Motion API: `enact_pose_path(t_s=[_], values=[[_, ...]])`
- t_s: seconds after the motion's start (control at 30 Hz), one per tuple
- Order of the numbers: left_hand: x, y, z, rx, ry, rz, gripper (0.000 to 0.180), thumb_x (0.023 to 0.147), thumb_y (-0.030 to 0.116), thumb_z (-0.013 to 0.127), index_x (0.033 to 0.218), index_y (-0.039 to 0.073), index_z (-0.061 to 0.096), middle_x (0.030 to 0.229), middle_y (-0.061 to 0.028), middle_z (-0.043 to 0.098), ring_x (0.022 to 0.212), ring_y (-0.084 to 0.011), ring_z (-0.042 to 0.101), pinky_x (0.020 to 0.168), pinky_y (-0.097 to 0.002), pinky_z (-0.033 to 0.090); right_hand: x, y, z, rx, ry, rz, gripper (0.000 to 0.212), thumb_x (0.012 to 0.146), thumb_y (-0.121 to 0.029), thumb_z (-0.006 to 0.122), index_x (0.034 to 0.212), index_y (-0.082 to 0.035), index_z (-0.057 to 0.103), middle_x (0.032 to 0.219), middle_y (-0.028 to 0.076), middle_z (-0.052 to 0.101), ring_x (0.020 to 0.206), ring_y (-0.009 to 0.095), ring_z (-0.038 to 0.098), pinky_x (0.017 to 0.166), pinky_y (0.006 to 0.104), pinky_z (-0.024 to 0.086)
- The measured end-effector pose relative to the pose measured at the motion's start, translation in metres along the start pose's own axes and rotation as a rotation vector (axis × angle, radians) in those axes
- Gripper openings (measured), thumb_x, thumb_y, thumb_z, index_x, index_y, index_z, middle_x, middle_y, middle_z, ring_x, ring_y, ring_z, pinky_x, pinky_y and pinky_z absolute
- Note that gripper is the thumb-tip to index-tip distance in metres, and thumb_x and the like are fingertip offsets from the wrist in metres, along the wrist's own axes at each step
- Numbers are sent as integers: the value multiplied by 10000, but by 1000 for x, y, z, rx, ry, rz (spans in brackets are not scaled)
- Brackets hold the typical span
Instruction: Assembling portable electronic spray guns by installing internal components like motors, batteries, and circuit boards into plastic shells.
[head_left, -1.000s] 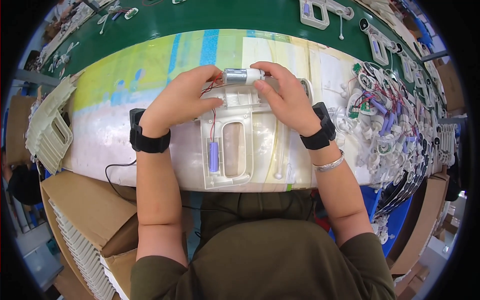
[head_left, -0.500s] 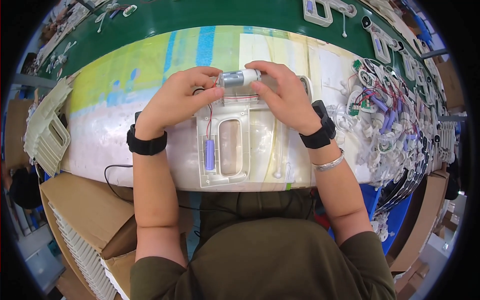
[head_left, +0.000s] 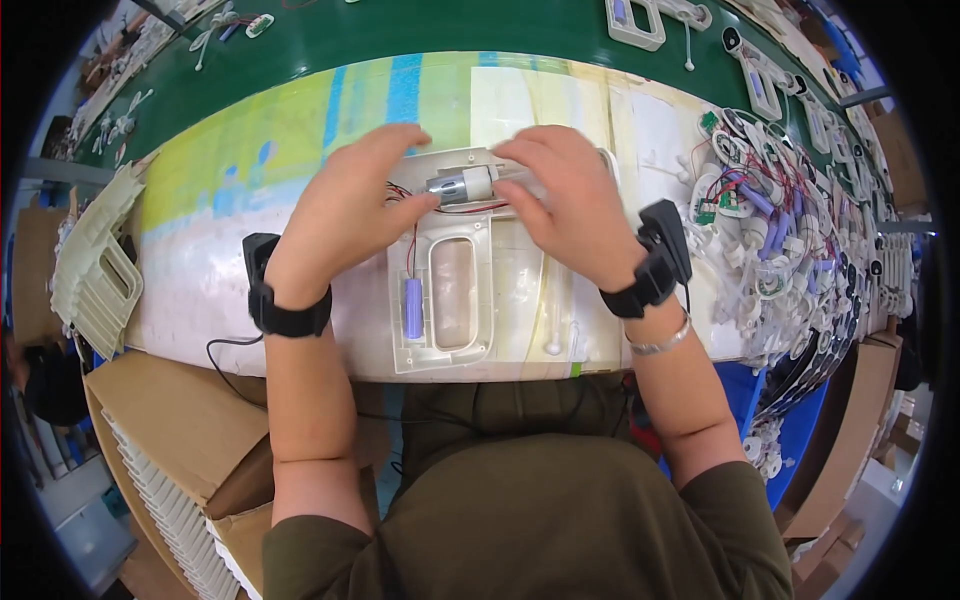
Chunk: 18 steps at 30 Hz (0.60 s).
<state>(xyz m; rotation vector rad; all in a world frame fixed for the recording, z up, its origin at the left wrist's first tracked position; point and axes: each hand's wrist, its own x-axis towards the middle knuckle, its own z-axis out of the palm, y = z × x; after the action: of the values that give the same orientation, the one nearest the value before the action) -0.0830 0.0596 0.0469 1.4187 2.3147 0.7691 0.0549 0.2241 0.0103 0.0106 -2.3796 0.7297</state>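
Observation:
A white plastic housing half (head_left: pixel 488 290) with a looped handle lies on the table in front of me. A silver motor with a white end (head_left: pixel 462 186) rests along its upper section. My left hand (head_left: pixel 350 205) is at the motor's left end, thumb tip close against it and fingers spread above. At the white end is my right hand (head_left: pixel 575 200), thumb and fingers apart. Whether either thumb still touches the motor I cannot tell. Red and dark wires (head_left: pixel 400 190) run by the left thumb. A purple cylindrical battery (head_left: pixel 414 308) sits in the handle's left side.
A heap of wired parts (head_left: pixel 765 215) with purple batteries and green boards covers the table's right side. Stacked white housings (head_left: pixel 105 265) stand at the left. Beyond the table, a green surface (head_left: pixel 480 28) carries assembled pieces. A cardboard box (head_left: pixel 180 420) is at lower left.
The motor has gone down from between my hands into the housing's upper section. My fingers have spread away from it, and the housing has shifted slightly left.

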Motion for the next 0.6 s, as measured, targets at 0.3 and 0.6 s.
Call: enact_pose_path(t_s=[0.3,0.6], values=[[27,19,19,330,-127,201,554,692,126,713,1197,20,511,1117,-151,577,940,-343,563,796,-392,469,-23,6,4,-210,-153,-76,87,732,-121,646,790,-104,583,757,4,567,820,193,538,819,342,405],[35,22,21,418,-217,303,532,721,152,684,1190,-14,495,1069,-156,559,904,-330,571,767,-390,478,-33,11,6,-216,-103,-100,112,720,-104,573,832,-101,566,781,10,551,792,195,509,823,361,396]])
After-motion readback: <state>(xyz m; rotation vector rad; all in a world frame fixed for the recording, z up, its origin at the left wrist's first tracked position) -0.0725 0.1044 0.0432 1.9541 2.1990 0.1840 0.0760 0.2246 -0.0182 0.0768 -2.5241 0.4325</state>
